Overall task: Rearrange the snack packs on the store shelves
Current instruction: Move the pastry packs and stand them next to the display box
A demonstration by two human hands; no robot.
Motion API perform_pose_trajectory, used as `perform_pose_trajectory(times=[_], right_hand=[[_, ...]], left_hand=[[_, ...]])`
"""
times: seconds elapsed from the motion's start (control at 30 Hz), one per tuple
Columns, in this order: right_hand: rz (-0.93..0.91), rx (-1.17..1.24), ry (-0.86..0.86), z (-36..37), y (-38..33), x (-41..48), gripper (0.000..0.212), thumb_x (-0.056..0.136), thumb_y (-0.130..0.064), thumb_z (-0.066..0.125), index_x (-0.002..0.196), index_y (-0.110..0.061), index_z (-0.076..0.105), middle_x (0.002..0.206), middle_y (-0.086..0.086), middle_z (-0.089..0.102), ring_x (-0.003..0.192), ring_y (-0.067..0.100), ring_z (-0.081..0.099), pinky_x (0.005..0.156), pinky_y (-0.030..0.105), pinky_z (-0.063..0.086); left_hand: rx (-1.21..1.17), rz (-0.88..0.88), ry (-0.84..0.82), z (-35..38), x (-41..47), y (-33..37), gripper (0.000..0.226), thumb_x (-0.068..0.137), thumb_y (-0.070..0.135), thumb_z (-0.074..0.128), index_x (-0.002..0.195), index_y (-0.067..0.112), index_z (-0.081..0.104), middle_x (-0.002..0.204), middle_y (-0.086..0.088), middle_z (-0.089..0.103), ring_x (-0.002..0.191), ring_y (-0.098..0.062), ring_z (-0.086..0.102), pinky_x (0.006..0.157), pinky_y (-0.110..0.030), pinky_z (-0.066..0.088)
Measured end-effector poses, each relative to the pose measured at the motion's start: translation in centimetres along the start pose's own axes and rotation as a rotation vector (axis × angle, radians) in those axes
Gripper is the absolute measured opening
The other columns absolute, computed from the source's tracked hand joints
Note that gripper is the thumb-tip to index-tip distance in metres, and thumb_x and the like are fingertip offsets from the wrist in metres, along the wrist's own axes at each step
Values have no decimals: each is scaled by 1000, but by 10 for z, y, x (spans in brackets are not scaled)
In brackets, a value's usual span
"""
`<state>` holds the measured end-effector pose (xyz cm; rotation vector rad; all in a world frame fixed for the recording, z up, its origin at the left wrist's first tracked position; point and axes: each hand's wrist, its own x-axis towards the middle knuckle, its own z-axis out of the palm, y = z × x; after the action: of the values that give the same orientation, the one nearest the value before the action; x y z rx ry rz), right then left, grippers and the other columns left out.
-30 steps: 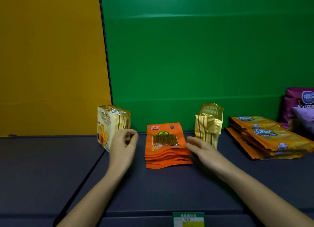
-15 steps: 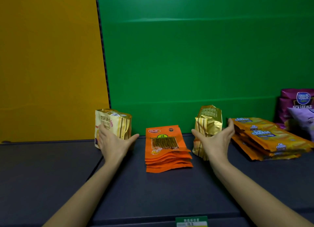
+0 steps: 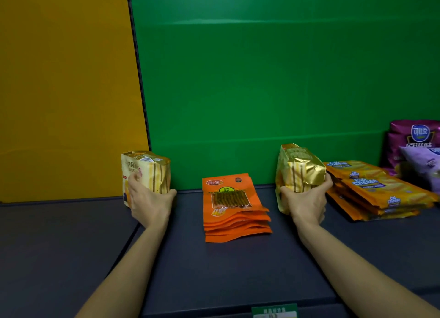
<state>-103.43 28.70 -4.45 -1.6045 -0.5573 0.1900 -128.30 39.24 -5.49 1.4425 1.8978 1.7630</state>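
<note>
Gold packs' [image 3: 300, 175] lower halves hidden by hands [image 3: 303, 198]

Dim, even light, glare on the gold pack [image 3: 300, 175], perhaps slight blur and wide-angle bending at edges.

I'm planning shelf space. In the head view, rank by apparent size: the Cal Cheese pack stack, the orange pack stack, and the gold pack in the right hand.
1. Cal Cheese pack stack, widest spread.
2. Orange pack stack.
3. Gold pack in the right hand.
Orange stack and gold pack look close; the hand covers part of the gold one, so that order is unsure.
</note>
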Motion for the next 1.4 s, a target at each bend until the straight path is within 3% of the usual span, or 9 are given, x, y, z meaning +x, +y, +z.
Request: perform_pose_trajectory(times=[0.27,0.5,0.63,0.7,0.77,0.9,1.07,1.17,1.4], right_hand=[[96,-37,19,-4,4,8,74,67,-27,79,128,-6,42,128,21,55,120,42,50,100,52,39],[76,159,59,-16,3,12,55,69,-37,78,110,-8,55,119,16,61,115,38,53,95,44,41],[3,261,41,-31,-1,13,42,69,-30,79,100,-12,57,101,6,62,105,31,58,86,34,41],[-27,319,14,-41,-5,15,39,68,-29,79,96,-17,54,97,2,60,101,27,60,85,32,43],[-42,385,-35,-53,-9,18,41,67,-28,80,98,-21,54,99,1,63,100,26,61,90,36,47],[-61,503,-150,-86,-18,23,33,68,-22,80,90,-28,56,104,1,67,98,22,65,92,40,51],[-70,573,-189,-152,-20,37,33,68,-17,79,94,-25,61,107,5,71,93,21,68,87,39,54],[-64,607,-203,-209,-18,52,40,71,-13,77,108,-20,61,104,4,72,84,17,71,79,37,58],[-102,567,-117,-355,12,97,32,72,-12,75,100,-21,62,92,-1,72,66,5,71,64,23,60]], left_hand=[[-122,-202,99,-25,5,-2,73,69,28,76,129,10,39,127,-17,55,113,-39,54,93,-49,41],[-240,-270,160,-49,11,-2,46,78,30,68,110,4,49,115,-22,61,108,-40,56,94,-50,41],[-411,-178,188,-78,14,6,35,80,25,66,108,6,55,104,-15,62,93,-28,59,83,-32,42],[-513,-75,150,-89,15,11,24,80,20,65,100,15,53,90,1,58,70,-8,52,64,-20,40],[-629,-29,110,-100,13,24,23,77,20,68,90,25,51,84,12,55,70,2,50,62,-12,43],[-886,-16,33,-112,-3,62,29,66,23,73,86,34,55,94,13,64,95,-12,65,91,-38,53],[-1091,-115,-206,-89,-56,116,26,73,16,70,91,27,56,89,8,72,86,-11,71,88,-51,53],[-1125,-193,-381,-68,-98,149,50,68,20,72,116,15,60,116,-7,69,100,-23,69,88,-54,52],[-1162,-241,-659,-9,-216,228,53,74,19,66,125,14,58,123,-9,65,104,-25,66,78,-48,57]])
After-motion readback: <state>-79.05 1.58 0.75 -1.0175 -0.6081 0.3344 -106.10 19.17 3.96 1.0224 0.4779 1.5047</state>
